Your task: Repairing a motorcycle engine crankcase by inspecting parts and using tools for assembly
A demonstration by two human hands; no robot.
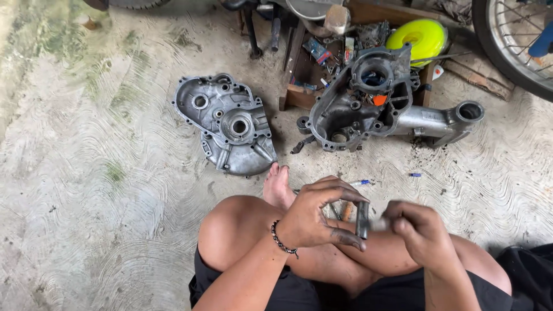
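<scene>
Clearly the work sits low in the view, above the person's folded legs, while the engine parts lie further off on the concrete floor (86,173). Furthest left is a grey cast engine side cover (227,124), lying flat with its inner face up, just beyond a bare foot (277,187). It looks heavy and rigid, with thin ribs and bolt lugs around its rim.

Nearer the middle, the left hand (319,216), a bead bracelet (282,242) on its wrist, holds a short dark metal sleeve (362,220) upright. Its fingers curl over the top end and the thumb lies under the bottom end, so the piece is pinched lengthwise between them. The sleeve looks small, stiff and fairly light; the grimy fingers suggest an oily, slippery surface, so holding it by its ends, as here, seems surer than squeezing its round wall.

Right of it, the right hand (420,233) is closed into a loose fist, pinching something pale and blurred that points at the sleeve's side; I cannot tell what it is.

Behind, to the right, the large crankcase half (368,103) leans on a wooden tool tray (299,95), beside a yellow-green disc (417,37) and a spoked wheel (518,40).
</scene>
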